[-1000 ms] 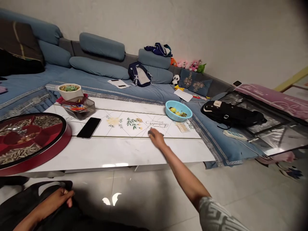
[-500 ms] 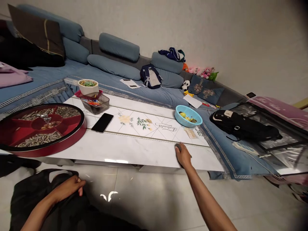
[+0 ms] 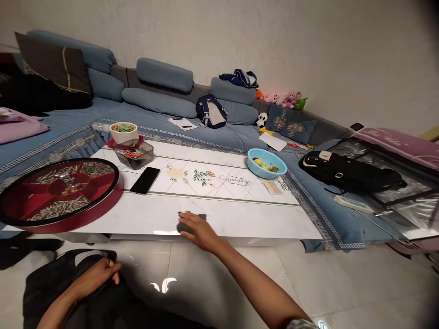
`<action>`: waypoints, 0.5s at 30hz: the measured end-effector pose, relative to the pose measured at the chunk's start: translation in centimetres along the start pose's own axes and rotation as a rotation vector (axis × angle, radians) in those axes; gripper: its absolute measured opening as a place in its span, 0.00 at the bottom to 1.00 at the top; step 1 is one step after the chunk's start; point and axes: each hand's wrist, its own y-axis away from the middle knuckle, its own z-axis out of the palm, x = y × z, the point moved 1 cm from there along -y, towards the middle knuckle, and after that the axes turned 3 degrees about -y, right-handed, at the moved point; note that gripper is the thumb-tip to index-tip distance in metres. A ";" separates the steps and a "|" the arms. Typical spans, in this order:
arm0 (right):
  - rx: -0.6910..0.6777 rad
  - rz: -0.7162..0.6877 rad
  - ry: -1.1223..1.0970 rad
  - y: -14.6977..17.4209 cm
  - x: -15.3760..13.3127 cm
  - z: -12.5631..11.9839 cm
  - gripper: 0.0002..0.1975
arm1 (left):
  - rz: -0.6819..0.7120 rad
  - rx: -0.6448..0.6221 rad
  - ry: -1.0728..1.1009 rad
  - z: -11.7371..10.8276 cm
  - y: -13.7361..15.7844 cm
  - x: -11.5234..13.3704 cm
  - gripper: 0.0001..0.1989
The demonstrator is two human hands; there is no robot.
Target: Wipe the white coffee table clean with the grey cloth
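On the front half of the white table [image 3: 240, 217], my right hand [image 3: 200, 230] presses down on a dark grey cloth [image 3: 185, 227], its fingers bent over it. Parts of the cloth stick out beside and behind the fingers; the rest is hidden under the hand. My left hand [image 3: 102, 273] rests on my dark-clothed lap with its fingers curled in, and I see nothing in it. A black phone [image 3: 145, 180] lies on the table to the left of my right hand.
A round red divided tray [image 3: 85, 219] with sunflower seeds takes up the table's left end. Behind it stand a clear plastic box [image 3: 146, 155] and a white plant pot [image 3: 124, 134]. A blue basket [image 3: 265, 171] with fruit sits at the right. The blue sofa [image 3: 164, 132] borders the table.
My right hand has slid from the right part of the table leftward to its middle, carrying the cloth along the surface. The left hand stays on my lap. The view has tilted slightly.
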 end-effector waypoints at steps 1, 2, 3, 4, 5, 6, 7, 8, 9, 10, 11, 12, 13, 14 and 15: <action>0.024 0.035 0.003 2.9 0.9 -1.8 0.29 | -0.003 -0.003 -0.002 0.1 -0.2 -0.1 0.35; 0.061 0.092 0.016 5.9 2.0 -3.9 0.28 | -0.008 -0.010 -0.006 0.3 -0.5 -0.2 0.35; 0.118 0.168 0.038 8.6 3.3 -6.2 0.27 | -0.012 -0.019 -0.010 0.4 -0.7 -0.3 0.35; 0.182 0.256 0.070 11.0 4.8 -8.7 0.26 | -0.012 -0.029 -0.014 0.6 -1.0 -0.4 0.35; 0.252 0.348 0.111 12.9 6.2 -11.0 0.26 | -0.013 -0.039 -0.017 0.7 -1.2 -0.5 0.35; 0.317 0.437 0.155 14.2 7.7 -13.3 0.26 | -0.016 -0.049 -0.017 0.8 -1.4 -0.6 0.34; 0.373 0.521 0.204 14.8 9.2 -15.3 0.26 | -0.017 -0.057 -0.013 1.0 -1.6 -0.8 0.34; 0.419 0.594 0.251 14.6 10.7 -17.1 0.26 | -0.015 -0.059 -0.008 1.1 -1.7 -1.0 0.34; 0.455 0.650 0.292 13.6 12.2 -18.5 0.26 | -0.012 -0.058 -0.004 1.2 -1.8 -1.3 0.34; 0.482 0.690 0.325 11.9 13.6 -19.7 0.26 | -0.006 -0.056 0.002 1.4 -1.8 -1.7 0.34; 0.504 0.715 0.349 9.7 15.0 -20.5 0.26 | -0.001 -0.052 0.009 1.5 -1.8 -2.0 0.34; 0.521 0.728 0.363 7.1 16.3 -21.1 0.26 | 0.004 -0.046 0.017 1.6 -1.7 -2.3 0.34; 0.534 0.731 0.370 4.2 17.4 -21.4 0.26 | 0.009 -0.040 0.027 1.6 -1.4 -2.5 0.34; 0.541 0.728 0.374 1.3 18.5 -21.5 0.26 | 0.011 -0.033 0.035 1.6 -1.2 -2.6 0.34; 0.543 0.724 0.376 -1.5 19.4 -21.4 0.26 | 0.010 -0.018 0.037 1.6 -0.9 -2.5 0.34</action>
